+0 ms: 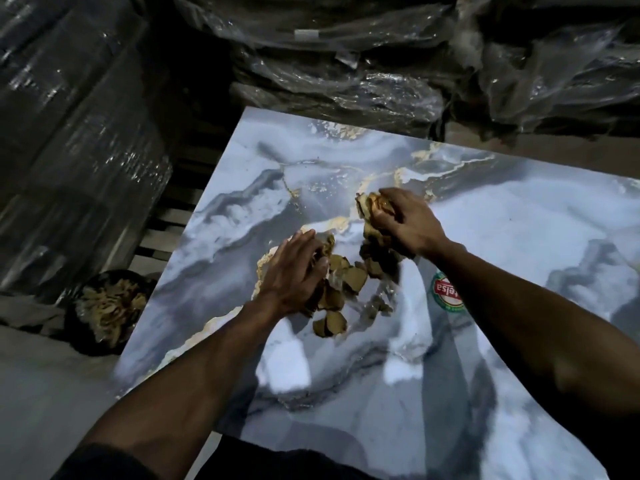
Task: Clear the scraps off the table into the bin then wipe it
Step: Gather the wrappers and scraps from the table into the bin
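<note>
Head view: we look down on a glossy counter (502,237) of marbled grey, white and gold veining, with a round red-and-green sticker (445,291) on it. A heap of brown, flaky, curled scraps (341,289) lies near its middle. Our left hand (294,271) rests flat on the scraps' left side, fingers straight and together. Our right hand (403,220) is curled round a crumpled bunch of scraps at the heap's far edge. Off the counter's left edge, on the floor, stands a round dark bin (107,311) holding more of the same brown scraps. Crinkled, shiny plastic-wrapped bundles (346,64) are stacked beyond the counter.
</note>
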Demonstrator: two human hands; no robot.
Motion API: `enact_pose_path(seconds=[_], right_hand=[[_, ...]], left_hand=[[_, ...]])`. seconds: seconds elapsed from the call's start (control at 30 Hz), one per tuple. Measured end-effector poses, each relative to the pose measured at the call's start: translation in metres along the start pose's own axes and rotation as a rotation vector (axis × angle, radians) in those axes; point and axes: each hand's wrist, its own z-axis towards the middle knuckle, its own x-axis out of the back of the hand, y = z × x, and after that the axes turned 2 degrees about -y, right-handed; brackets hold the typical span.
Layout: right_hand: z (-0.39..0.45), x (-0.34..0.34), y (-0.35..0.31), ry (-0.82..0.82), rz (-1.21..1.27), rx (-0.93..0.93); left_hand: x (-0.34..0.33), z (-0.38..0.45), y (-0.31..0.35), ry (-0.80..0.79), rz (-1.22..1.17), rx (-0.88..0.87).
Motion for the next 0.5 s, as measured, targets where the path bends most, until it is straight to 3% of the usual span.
enact_pose_path(seconds=[0.13,0.5], right_hand=[[-0.023,-0.017,-0.007,0.014,0.003,0.049],[-0.105,-0.069,-0.041,0.107,0.014,-0.045]], left_hand=[[0.0,-0.003,-0.001,-0.013,0.0,-0.017],[0.014,-0.024,0.006,-0.012,-0.059,-0.122]])
